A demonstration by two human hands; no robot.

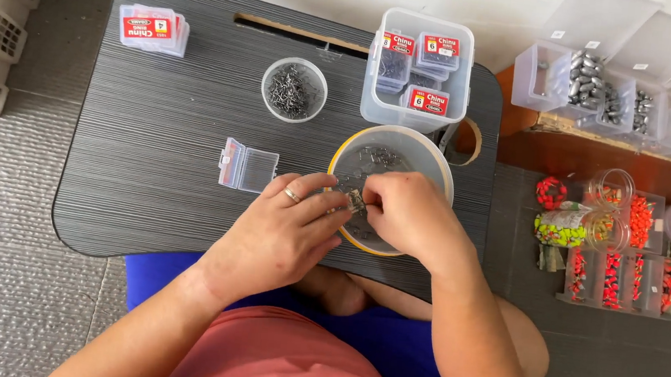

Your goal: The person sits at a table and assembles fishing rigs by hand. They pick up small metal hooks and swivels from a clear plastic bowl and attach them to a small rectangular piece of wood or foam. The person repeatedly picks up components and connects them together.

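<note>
- Hooks: I see a small dark cluster of them pinched between both hands, held just above the near-left part of the bowl, a clear round one with a yellow rim that holds more loose hooks.
- Left hand: it comes in from the left, fingers bent together, thumb and fingertips closed on the left side of the cluster; a ring shows on one finger.
- Right hand: it comes in from the right over the bowl, fingers curled and closed on the right side of the same cluster. Its knuckles hide the exact grip.
- The relation that matters: the cluster sits right between the two sets of fingertips, so both hands are equally near, touching it from opposite sides. I can't tell the long axis of any single hook; they're too small.
- The small clear case lies open on the table, just left of the left hand and apart from it.
- A round cup of hooks stands farther back, and a tub of red-labelled packs sits just behind the bowl.
</note>
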